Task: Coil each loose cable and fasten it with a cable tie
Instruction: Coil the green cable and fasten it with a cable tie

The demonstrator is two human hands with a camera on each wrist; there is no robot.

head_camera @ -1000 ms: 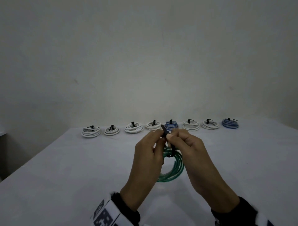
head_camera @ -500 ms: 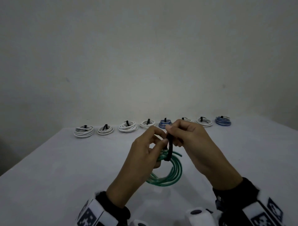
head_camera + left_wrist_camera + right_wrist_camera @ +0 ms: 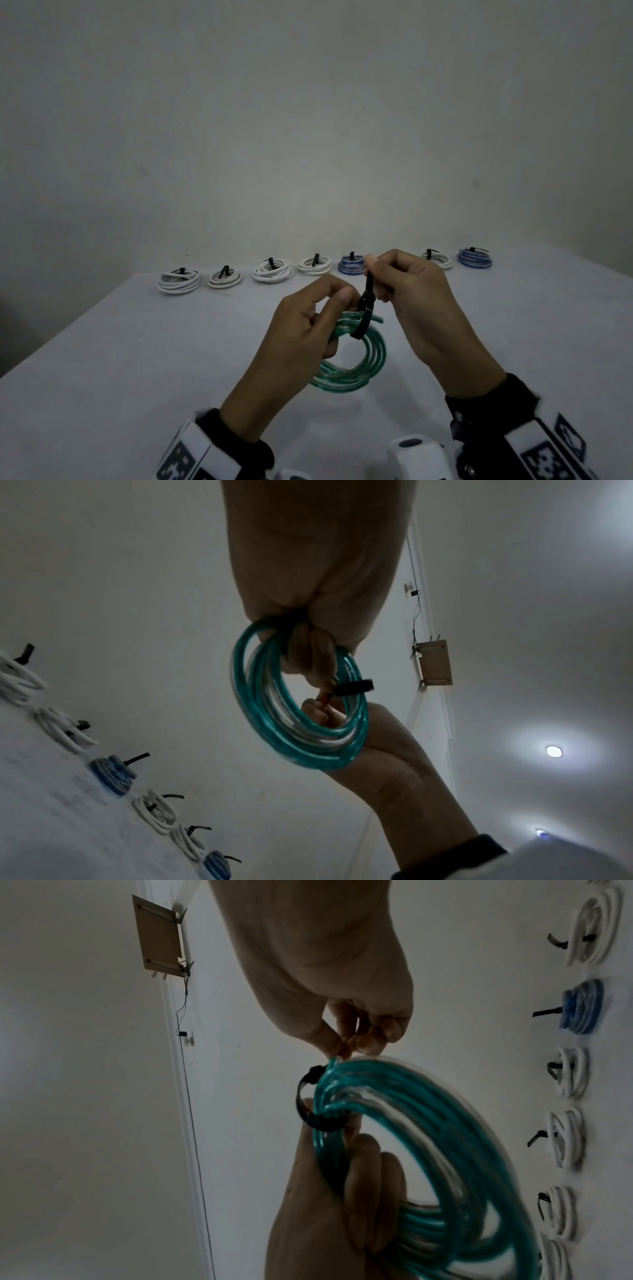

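A green cable coil [image 3: 363, 371] hangs just above the white table [image 3: 137, 342], and my left hand [image 3: 344, 299] grips its top, fingers curled round the strands [image 3: 301, 653]. A black cable tie [image 3: 363, 313] loops round the bundle next to those fingers. My right hand [image 3: 371, 272] pinches the tie's tail between thumb and fingertip, held up above the coil. In the right wrist view the black cable tie [image 3: 310, 1115] still stands loosely off the green cable coil [image 3: 472, 1139], and my left hand [image 3: 342, 1191] holds the bundle from below.
Several tied coils lie in a row along the table's far edge: white coils [image 3: 179, 281] to the left, a blue coil [image 3: 350, 265] behind my hands and another blue coil [image 3: 475, 262] at the right end. A plain wall stands behind them.
My right hand has lifted, drawing the tie's tail upward away from the left hand. The loop round the green coil now shows between the hands.
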